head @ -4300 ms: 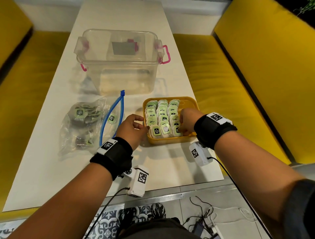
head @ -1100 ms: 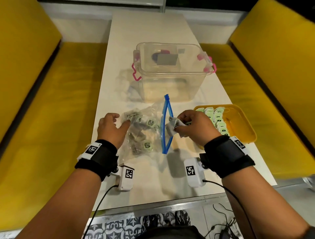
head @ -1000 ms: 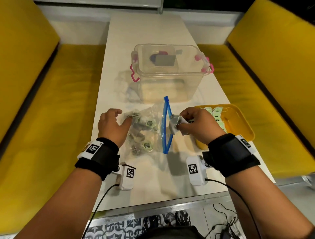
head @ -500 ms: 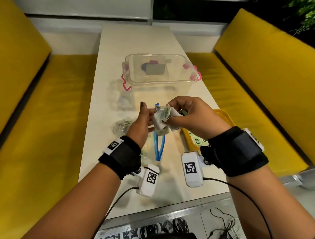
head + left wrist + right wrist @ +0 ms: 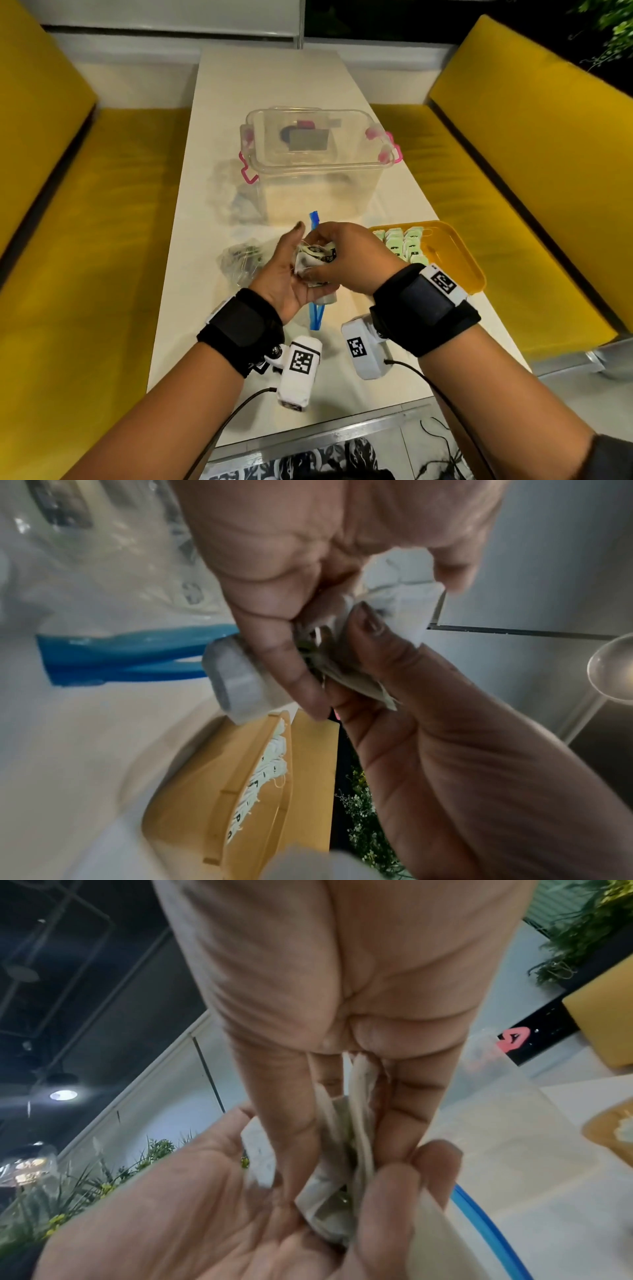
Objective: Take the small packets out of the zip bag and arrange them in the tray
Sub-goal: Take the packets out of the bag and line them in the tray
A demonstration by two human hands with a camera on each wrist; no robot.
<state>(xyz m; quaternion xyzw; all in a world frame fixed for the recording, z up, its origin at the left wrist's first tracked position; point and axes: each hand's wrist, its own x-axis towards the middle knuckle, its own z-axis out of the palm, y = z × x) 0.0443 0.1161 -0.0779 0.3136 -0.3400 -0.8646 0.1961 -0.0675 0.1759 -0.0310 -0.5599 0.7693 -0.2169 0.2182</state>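
Note:
A bundle of small white-and-green packets [image 5: 313, 258] is held above the table's middle. My right hand [image 5: 349, 260] grips it from the right, fingers curled over the top. From the left, my left hand [image 5: 284, 274] cups the same bundle; in the left wrist view its thumb and fingers pinch the packets [image 5: 394, 588]. The right wrist view shows the packets [image 5: 342, 1150] squeezed between both hands. The clear zip bag [image 5: 239, 263], with packets still inside, lies on the table to the left, its blue zip [image 5: 315, 317] under my hands. The yellow tray [image 5: 459, 246] to the right holds rows of packets [image 5: 400, 243].
A clear plastic box with pink latches [image 5: 315, 164] stands just behind the bag and tray. Yellow benches [image 5: 85, 240] run along both sides of the white table [image 5: 274, 78]. The table's near edge is close under my wrists.
My right hand has pulled a bundle of packets out of the bag and lifted it. My left hand has left the bag and closed onto the bundle.

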